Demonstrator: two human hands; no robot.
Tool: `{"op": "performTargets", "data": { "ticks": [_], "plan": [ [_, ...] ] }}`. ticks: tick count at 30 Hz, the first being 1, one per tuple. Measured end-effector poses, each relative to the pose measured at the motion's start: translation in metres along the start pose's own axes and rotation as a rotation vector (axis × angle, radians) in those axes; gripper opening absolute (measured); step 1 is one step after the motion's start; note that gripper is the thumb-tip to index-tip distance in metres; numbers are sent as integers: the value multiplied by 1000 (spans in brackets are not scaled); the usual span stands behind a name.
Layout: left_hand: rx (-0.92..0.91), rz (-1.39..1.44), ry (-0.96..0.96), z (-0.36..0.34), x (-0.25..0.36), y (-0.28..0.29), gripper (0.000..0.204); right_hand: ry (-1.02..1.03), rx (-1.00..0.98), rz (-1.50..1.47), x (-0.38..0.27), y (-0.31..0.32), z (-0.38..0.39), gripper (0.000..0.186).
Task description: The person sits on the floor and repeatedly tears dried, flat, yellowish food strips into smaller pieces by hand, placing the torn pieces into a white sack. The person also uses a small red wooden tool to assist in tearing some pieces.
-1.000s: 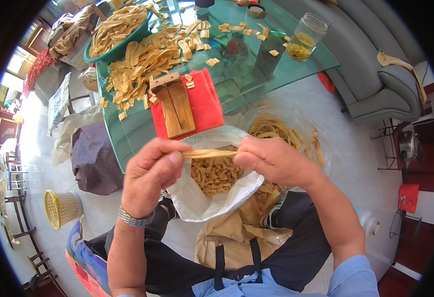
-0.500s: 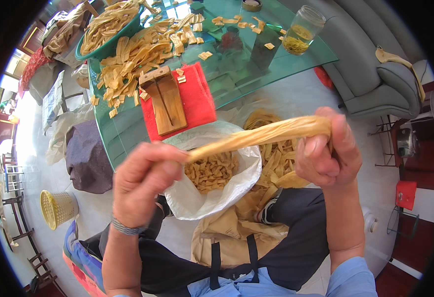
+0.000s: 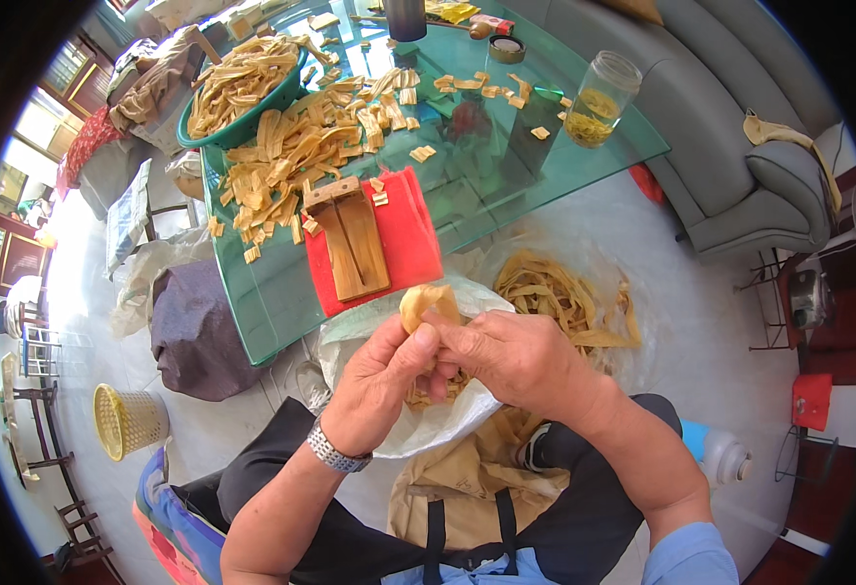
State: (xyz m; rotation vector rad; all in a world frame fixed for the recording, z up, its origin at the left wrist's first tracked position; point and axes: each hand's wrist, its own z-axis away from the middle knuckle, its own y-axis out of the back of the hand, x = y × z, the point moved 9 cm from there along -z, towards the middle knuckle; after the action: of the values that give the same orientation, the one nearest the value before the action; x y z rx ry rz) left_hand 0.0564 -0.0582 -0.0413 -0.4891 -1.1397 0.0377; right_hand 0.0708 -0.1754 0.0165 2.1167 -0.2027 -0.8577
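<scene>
Both my hands meet over the white sack (image 3: 486, 409). My left hand (image 3: 379, 375) pinches a pale yellow strip (image 3: 430, 302), its thumb against the near side. The strip is bent into a rounded fold that stands above the fingertips. Pressed close against it from the other side, my right hand (image 3: 525, 361) grips the same strip with curled fingers; its lower part is hidden by the hands. Beneath them, short yellow pieces show in the sack's mouth. Beyond the sack, a slotted wooden block (image 3: 355, 249) lies on a red cloth (image 3: 416, 229) at the table edge.
On the glass table (image 3: 506, 161) are a heap of strips (image 3: 281, 161), a green basket (image 3: 286, 93) full of strips and a glass jar (image 3: 598, 102). Long strips (image 3: 545, 292) lie on plastic beyond the sack. A perforated bin (image 3: 135, 419) and grey sofa (image 3: 701, 146) flank me.
My hands have come together from wide apart. The strip, earlier stretched straight between them, is now folded in my fingers over the sack. The view has shifted slightly.
</scene>
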Motion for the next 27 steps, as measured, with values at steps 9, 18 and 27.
{"op": "performTargets", "data": {
  "ticks": [9,18,27],
  "plan": [
    [-34,-191,-55,1,12,10,24,-770,-193,-1143,27,-36,7,48],
    [-196,281,75,9,7,4,31,-793,-118,-1160,37,-57,10,16],
    [32,83,5,1,9,30,20,-541,-40,-714,30,-23,-6,15]
  ]
}}
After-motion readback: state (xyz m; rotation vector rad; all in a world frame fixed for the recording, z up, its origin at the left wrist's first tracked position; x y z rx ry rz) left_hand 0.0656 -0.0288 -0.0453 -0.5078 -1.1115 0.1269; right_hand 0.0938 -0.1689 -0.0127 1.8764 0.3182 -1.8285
